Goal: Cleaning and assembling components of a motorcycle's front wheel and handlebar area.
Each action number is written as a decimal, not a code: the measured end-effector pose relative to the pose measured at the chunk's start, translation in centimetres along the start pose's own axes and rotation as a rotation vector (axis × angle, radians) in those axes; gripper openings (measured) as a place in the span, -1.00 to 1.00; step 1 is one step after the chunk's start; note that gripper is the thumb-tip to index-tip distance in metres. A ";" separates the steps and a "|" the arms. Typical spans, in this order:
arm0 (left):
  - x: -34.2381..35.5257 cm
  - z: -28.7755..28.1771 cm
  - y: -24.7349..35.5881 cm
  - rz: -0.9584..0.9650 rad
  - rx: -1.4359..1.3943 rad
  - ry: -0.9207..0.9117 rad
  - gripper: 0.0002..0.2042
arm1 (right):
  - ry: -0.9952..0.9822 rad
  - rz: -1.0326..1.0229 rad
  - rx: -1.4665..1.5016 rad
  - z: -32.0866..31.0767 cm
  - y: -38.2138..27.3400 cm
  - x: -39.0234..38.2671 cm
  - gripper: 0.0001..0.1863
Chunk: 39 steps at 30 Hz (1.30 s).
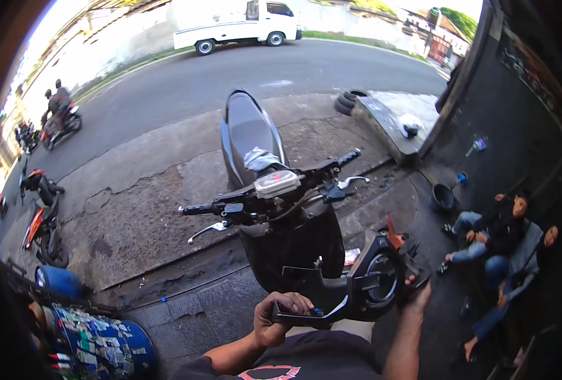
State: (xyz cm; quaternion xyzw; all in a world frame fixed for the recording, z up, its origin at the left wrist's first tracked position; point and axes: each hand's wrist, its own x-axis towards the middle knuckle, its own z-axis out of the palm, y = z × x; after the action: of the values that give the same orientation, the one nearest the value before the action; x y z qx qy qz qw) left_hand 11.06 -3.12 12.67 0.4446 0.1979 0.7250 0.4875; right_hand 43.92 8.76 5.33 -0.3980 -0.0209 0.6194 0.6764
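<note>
Now both hands hold a black scooter panel in front of the person's chest. Left hand is wrapped tight around its thin left end. Right hand grips its right edge. Just past it stands the scooter.

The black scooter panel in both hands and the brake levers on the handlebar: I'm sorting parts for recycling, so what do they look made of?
The black scooter panel, held by the left hand and right hand, looks like moulded plastic: dark, semi-gloss, with curved thin edges and a round opening. The brake levers look like bare metal, silvery and bright. Neither is certain from the look alone.
</note>
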 end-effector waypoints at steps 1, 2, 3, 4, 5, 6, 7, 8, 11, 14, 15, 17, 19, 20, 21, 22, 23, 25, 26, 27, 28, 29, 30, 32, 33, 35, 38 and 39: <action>0.7 -0.2 0.2 0.010 0.010 -0.015 -0.80 | -0.012 -0.003 -0.028 0.7 0.4 0.4 -0.69; 0.7 -0.5 0.1 -0.022 -0.018 -0.033 -0.80 | 0.021 -0.017 -0.046 1.1 0.9 0.7 -0.67; 0.9 -1.3 0.0 0.011 -0.022 -0.081 -0.82 | 0.039 -0.035 -0.079 1.9 1.3 1.3 -0.65; 1.0 -1.5 -0.3 0.041 -0.015 -0.131 -0.83 | -0.013 -0.017 -0.074 1.6 1.2 2.3 -0.58; 1.2 -1.8 -0.7 0.050 -0.005 -0.176 -0.81 | -0.001 -0.018 -0.085 1.8 1.3 3.1 -0.55; 1.7 -1.7 -1.1 0.044 -0.021 -0.180 -0.81 | 0.006 -0.016 -0.098 2.1 1.3 3.8 -0.53; 2.3 -1.6 -1.4 0.041 0.009 -0.234 -0.80 | 0.016 -0.026 -0.104 2.6 1.2 4.6 -0.53; 2.8 -1.5 -1.5 0.035 0.040 -0.292 -0.79 | -0.013 0.002 -0.125 3.1 1.1 5.2 -0.50; 4.1 -1.2 -2.0 0.003 0.074 -0.325 -0.71 | -0.101 0.060 -0.158 5.6 1.2 7.9 -0.48; 5.9 -0.2 -2.6 -0.007 0.149 -0.317 -0.66 | -0.216 0.116 -0.204 6.8 1.6 12.2 -0.53; 6.8 0.3 -3.0 -0.002 0.189 -0.306 -0.63 | -0.219 0.086 -0.237 6.8 1.4 13.7 -0.56; 8.8 1.4 -3.7 0.001 0.249 -0.292 -0.62 | -0.263 0.125 -0.206 7.9 1.5 17.0 -0.57; 10.9 2.5 -4.5 0.000 0.320 -0.274 -0.61 | -0.326 0.117 -0.222 8.7 1.9 19.6 -0.56; 12.0 3.1 -5.0 0.002 0.355 -0.277 -0.59 | -0.332 0.138 -0.216 9.3 2.3 21.1 -0.56; 13.1 3.6 -5.5 0.002 0.392 -0.279 -0.58 | -0.330 0.185 -0.217 10.0 2.7 22.6 -0.56; 14.0 4.4 -5.9 -0.007 0.411 -0.265 -0.58 | -0.326 0.235 -0.222 10.4 3.0 24.0 -0.55; 15.0 5.2 -6.4 -0.044 0.463 -0.250 -0.56 | -0.380 0.304 -0.242 10.6 2.9 25.3 -0.53; 17.0 6.4 -7.7 -0.094 0.534 -0.222 -0.55 | -0.416 0.341 -0.263 11.3 2.7 27.4 -0.52; 18.0 6.8 -8.5 -0.076 0.539 -0.195 -0.54 | -0.452 0.352 -0.287 11.8 2.8 28.3 -0.50; 18.8 7.1 -9.1 -0.057 0.544 -0.169 -0.53 | -0.417 0.327 -0.330 12.3 3.0 29.0 -0.47; 19.2 7.4 -9.6 -0.067 0.561 -0.162 -0.53 | -0.418 0.346 -0.322 12.7 3.2 29.6 -0.47; 19.7 7.6 -10.0 -0.109 0.566 -0.121 -0.51 | -0.407 0.393 -0.294 13.1 3.4 30.1 -0.47; 20.1 7.8 -10.3 -0.148 0.571 -0.080 -0.50 | -0.395 0.437 -0.267 13.3 3.7 30.6 -0.46; 21.0 8.5 -10.7 -0.136 0.597 -0.093 -0.48 | -0.420 0.430 -0.331 13.7 4.4 31.9 -0.48; 21.4 8.8 -10.9 -0.117 0.608 -0.113 -0.46 | -0.416 0.431 -0.358 13.9 4.7 32.4 -0.49; 21.6 9.4 -11.5 -0.113 0.617 -0.099 -0.45 | -0.471 0.459 -0.419 14.2 5.2 33.4 -0.52; 21.4 9.9 -11.5 -0.113 0.615 -0.032 -0.44 | -0.435 0.451 -0.547 17.3 5.7 31.8 -0.54; 21.2 10.0 -11.4 -0.118 0.601 0.014 -0.45 | -0.425 0.428 -0.552 18.0 6.0 31.3 -0.57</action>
State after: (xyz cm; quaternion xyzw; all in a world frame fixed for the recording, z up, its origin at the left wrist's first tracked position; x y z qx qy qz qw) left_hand 22.78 19.25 19.31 0.5514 0.4323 0.6075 0.3742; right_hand 36.89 44.18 -0.31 -0.4232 -0.2423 0.7858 0.3805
